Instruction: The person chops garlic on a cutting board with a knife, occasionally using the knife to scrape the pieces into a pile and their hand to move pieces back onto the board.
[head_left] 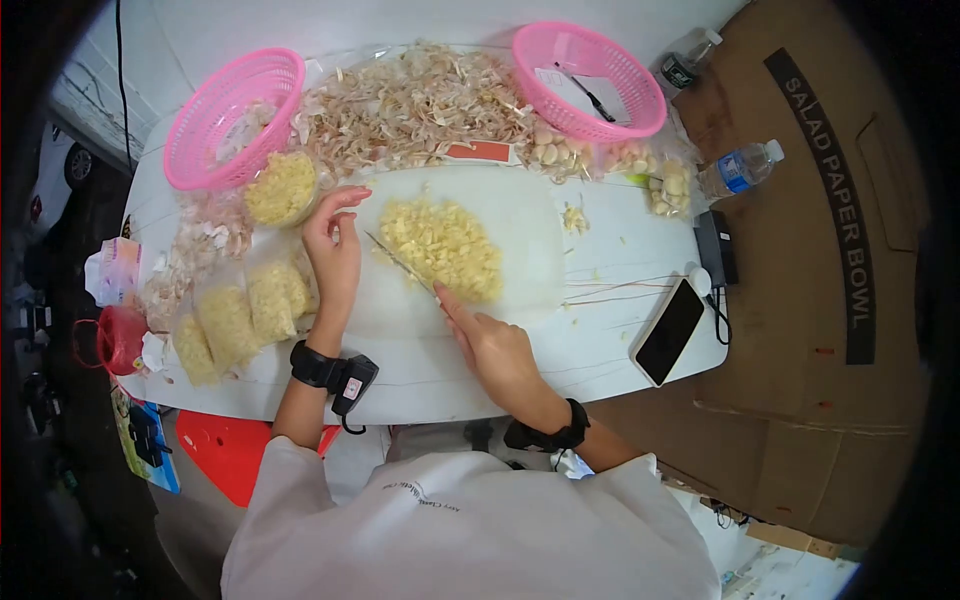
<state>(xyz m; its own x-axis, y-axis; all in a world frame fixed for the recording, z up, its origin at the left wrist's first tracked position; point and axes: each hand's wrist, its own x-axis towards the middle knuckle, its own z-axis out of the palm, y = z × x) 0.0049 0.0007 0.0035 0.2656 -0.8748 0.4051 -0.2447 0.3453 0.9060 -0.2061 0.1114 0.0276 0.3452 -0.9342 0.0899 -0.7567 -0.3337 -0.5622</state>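
Note:
A heap of chopped garlic [440, 245] lies on the white cutting board [535, 215]. My right hand [495, 350] is closed round the handle of a knife [398, 258], whose blade slants up and left along the heap's lower left side. At the board's left edge is my left hand [335, 245], fingers loosely curved and apart, holding nothing. Just beyond it stands a clear tub full of chopped garlic [281, 190]. Bags of chopped garlic [228, 322] lie left of my left forearm.
Garlic skins [410, 105] cover the table's far side between a left pink basket [235, 115] and a right pink basket [590, 80]. Bagged peeled cloves [670, 187], a water bottle [740, 168] and a phone [670, 332] lie right. A large cardboard box [800, 260] borders the table.

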